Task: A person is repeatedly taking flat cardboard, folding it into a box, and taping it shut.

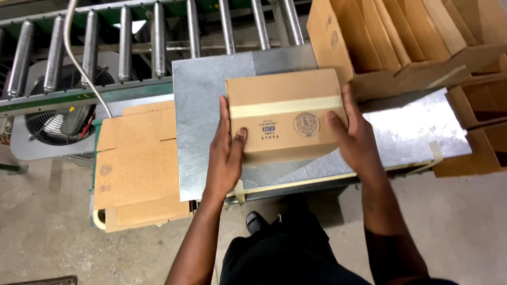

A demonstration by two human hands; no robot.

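Both hands [224, 153] [354, 140] clasp taped carton [285, 113] — metal table [203, 100], seemingly concrete floor [47, 227].

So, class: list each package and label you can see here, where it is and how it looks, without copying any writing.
Taped brown cardboard box: on the metal sheet table, between left hand and right hand; pale tape strip, round stamp.
Flattened brown cardboard boxes: stacked left of the table.
Open brown cardboard cartons: upper right, flaps up.

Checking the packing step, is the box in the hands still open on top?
No, the box is closed, with tape along its top seam, gripped by the left hand and right hand.
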